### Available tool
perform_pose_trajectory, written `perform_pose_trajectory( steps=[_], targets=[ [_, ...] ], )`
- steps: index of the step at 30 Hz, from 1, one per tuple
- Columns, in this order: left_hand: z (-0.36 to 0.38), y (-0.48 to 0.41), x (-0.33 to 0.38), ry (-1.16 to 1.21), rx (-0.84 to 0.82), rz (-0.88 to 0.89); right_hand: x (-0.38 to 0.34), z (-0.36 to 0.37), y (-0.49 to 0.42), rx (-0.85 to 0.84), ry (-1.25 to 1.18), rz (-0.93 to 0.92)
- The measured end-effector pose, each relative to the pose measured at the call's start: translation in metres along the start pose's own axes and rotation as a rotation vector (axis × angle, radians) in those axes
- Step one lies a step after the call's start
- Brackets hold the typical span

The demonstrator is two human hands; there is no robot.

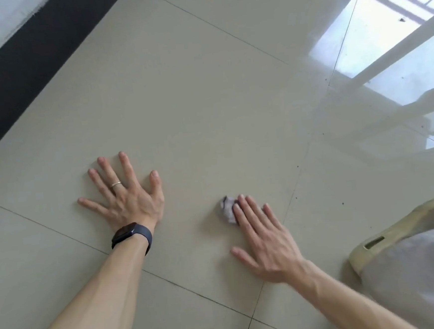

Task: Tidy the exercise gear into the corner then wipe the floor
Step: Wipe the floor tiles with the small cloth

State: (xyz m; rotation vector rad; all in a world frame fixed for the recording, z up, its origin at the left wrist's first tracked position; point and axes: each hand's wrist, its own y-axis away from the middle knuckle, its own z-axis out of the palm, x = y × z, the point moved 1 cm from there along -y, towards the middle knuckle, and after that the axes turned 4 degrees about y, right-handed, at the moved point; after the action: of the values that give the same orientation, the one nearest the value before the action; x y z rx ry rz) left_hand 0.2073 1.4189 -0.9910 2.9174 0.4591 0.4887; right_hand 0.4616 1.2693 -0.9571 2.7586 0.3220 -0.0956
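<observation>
A small crumpled grey cloth lies on the beige tiled floor. My right hand presses on it with straight fingers, so only the cloth's left part shows. My left hand, with a ring and a dark wristwatch, rests flat on the floor with its fingers spread, about a hand's width left of the cloth. No exercise gear is in view.
A black skirting strip and a white wall run along the upper left. Bright window light reflects off the floor at the upper right. My bent knee in pale clothing fills the lower right.
</observation>
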Motion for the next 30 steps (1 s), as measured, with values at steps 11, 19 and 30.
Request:
perform_pose_trajectory(
  steps=[11,19,30],
  targets=[
    [-0.033,0.046,-0.091,-0.064,-0.163,0.532,-0.084,0.011,0.008,0.081,-0.161,0.354],
    [-0.035,0.089,-0.15,-0.115,-0.166,0.504,-0.093,0.02,0.034,0.017,-0.022,0.213],
    [-0.04,0.083,-0.153,-0.054,-0.185,0.567,-0.158,0.022,0.036,-0.061,0.013,-0.166]
  ],
)
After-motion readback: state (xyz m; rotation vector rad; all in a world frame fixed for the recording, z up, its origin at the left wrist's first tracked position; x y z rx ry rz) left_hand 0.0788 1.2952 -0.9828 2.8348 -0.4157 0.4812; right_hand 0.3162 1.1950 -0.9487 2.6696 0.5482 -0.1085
